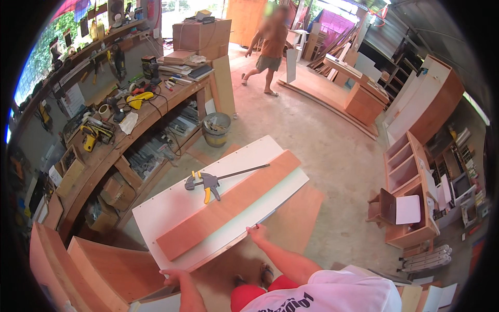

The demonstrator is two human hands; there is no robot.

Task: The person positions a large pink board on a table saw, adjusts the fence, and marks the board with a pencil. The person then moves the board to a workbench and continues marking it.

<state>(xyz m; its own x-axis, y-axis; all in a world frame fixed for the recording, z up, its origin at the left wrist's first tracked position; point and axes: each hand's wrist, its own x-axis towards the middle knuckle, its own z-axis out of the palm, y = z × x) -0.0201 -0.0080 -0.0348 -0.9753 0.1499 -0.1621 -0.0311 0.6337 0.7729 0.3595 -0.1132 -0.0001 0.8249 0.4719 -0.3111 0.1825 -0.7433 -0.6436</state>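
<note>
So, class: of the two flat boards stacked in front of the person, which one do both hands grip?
The wide white board underneath; the narrower reddish-brown plank lies on it, untouched.

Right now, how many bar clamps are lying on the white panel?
1. A single bar clamp with yellow handles lies on the white panel, beside the far edge of the brown board. Others may sit unseen among the workbench clutter.

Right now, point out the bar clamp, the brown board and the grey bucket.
bar clamp (209, 183): head view, on its grey and yellow head.
brown board (228, 205): head view, mid top face.
grey bucket (215, 138): head view, on its outer wall.
</note>
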